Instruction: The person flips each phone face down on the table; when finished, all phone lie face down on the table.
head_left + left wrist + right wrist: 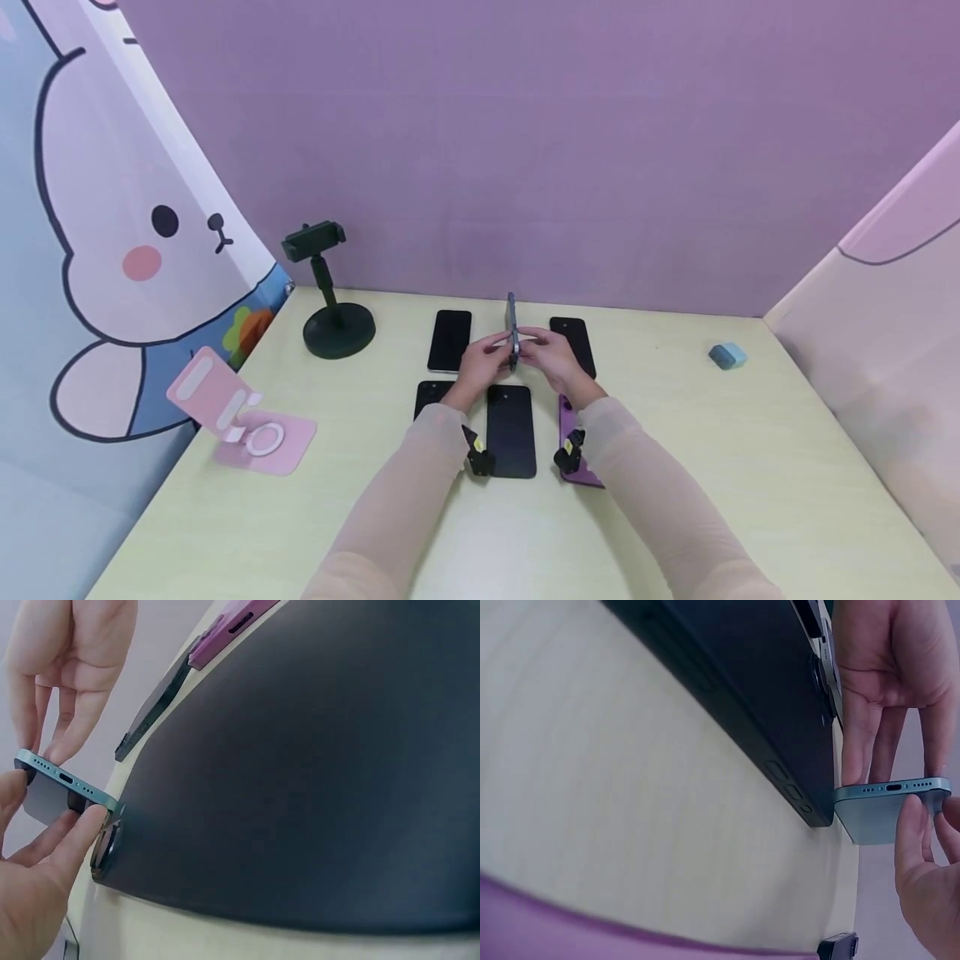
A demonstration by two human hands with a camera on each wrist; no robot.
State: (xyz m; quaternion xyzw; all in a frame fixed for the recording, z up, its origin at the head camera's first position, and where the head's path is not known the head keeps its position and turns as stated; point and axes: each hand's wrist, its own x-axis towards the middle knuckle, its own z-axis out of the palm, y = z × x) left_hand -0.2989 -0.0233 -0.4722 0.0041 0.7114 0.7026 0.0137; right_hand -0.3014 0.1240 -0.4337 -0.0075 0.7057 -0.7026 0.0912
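A teal-edged smartphone (512, 325) stands on edge between my two hands over the back middle of the table. My left hand (482, 368) pinches its left side; my right hand (553, 360) pinches the right. The left wrist view shows the phone's bottom edge (66, 778) with charging port and speaker holes facing the camera. From the right wrist, its pale blue back (874, 819) is visible, fingertips of both hands on its faces. Just below the hands lies a dark phone (512, 437), back up.
Around it lie a black phone (450, 337), another dark phone (573, 340), a partly covered phone (431, 396) and a purple phone (582, 477). Left stand a dark green phone holder (339, 331) and a pink folding stand (288, 442). A small blue block (727, 356) lies right.
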